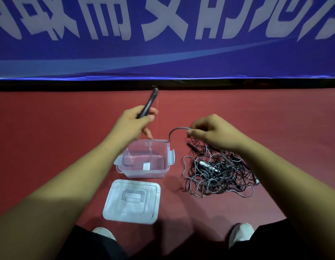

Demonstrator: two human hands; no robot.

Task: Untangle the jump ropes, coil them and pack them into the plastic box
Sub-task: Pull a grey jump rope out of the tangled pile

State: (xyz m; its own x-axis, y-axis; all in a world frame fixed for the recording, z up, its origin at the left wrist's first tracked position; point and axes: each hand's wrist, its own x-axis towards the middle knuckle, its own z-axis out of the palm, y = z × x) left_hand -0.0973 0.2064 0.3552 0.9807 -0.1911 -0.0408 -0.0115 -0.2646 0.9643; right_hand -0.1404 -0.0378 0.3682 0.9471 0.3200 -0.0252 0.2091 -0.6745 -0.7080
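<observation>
The floor [50, 147] is red, and a big blue banner [162, 53] with white letters hangs along the back. In the head view, a clear plastic box [144, 174] sits open on the floor in the middle. Its lid [132, 201] lies flat just in front of it, closer to the person. The left hand [132, 122] is up above the far side of the box. Its fingers are curled round a black handle [149, 102] that points up and away. A thin grey strand [149, 147] hangs down into the box under this hand, but I cannot tell if it joins the handle. The right hand [211, 132] is beside the box. Its thumb and fingers pinch a grey rope [177, 129] that bends over to the box's far right corner. Under this hand, to the right of the box, the jump ropes [217, 177] lie in a messy pile on the floor, with a white handle [208, 166] in the middle. Two pale shoes [103, 233] show at the bottom.
</observation>
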